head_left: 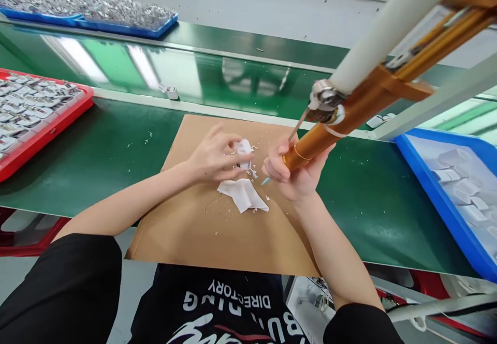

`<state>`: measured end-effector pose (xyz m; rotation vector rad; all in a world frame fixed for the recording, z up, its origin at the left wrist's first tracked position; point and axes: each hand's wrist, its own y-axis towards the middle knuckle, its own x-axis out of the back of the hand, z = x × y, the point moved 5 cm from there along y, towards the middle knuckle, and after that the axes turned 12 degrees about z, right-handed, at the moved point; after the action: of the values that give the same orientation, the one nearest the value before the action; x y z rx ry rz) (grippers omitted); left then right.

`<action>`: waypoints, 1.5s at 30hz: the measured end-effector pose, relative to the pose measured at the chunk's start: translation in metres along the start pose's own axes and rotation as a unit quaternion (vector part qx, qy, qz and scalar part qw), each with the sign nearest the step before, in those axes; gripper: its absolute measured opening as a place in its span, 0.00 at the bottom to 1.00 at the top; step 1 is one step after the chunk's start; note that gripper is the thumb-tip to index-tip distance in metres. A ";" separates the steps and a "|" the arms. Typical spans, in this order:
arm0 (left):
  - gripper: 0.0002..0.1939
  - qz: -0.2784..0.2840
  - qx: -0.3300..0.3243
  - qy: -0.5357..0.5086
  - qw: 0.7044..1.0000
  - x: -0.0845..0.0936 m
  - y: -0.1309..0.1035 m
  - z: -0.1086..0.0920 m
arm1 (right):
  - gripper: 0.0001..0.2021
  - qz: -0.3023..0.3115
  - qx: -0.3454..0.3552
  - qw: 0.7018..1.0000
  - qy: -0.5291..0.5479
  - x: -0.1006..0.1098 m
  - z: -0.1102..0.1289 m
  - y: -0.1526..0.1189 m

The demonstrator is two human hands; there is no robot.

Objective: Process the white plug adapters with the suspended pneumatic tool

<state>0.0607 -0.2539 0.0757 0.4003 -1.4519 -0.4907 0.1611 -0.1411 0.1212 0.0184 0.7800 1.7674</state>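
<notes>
Between the thumb and fingers of my left hand (217,155) is a small white plastic part (244,152), held above a brown cardboard sheet (186,235). My right hand (297,170) wraps round the lower end of an orange cylindrical tool (341,119). A light blue pointed tip (266,181) shows below the fingers of that hand; what it belongs to is hidden. Just below both hands, a crumpled white cloth (243,195) lies on the cardboard among small white shavings.
A red tray (50,132) of metal-and-white parts stands at left, blue trays (128,29) of small parts at back left. Another blue tray (438,199) holds white pieces at right. A small white part (172,93) sits beyond the pale rail. A white pole (392,28) slants across upper right.
</notes>
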 end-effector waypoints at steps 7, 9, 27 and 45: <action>0.16 0.119 -0.131 -0.092 0.980 -0.003 0.004 -0.044 | 0.27 -0.016 0.002 1.000 -0.016 0.000 0.002 0.000; 0.15 0.150 -0.104 -0.127 0.975 -0.006 0.006 -0.042 | 0.27 -0.034 -0.017 0.999 -0.023 0.000 0.001 -0.001; 0.13 0.153 -0.021 -0.227 0.962 -0.014 0.004 -0.036 | 0.26 0.028 -0.017 0.999 0.007 -0.013 0.001 -0.001; 0.14 0.061 0.108 -0.341 0.932 -0.024 -0.003 -0.062 | 0.25 0.045 -0.026 0.998 0.024 -0.023 0.000 -0.003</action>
<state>0.1210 -0.2451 0.0486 0.3209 -2.2045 -0.3830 0.1722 -0.1608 0.1284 -0.0232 0.7783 1.8779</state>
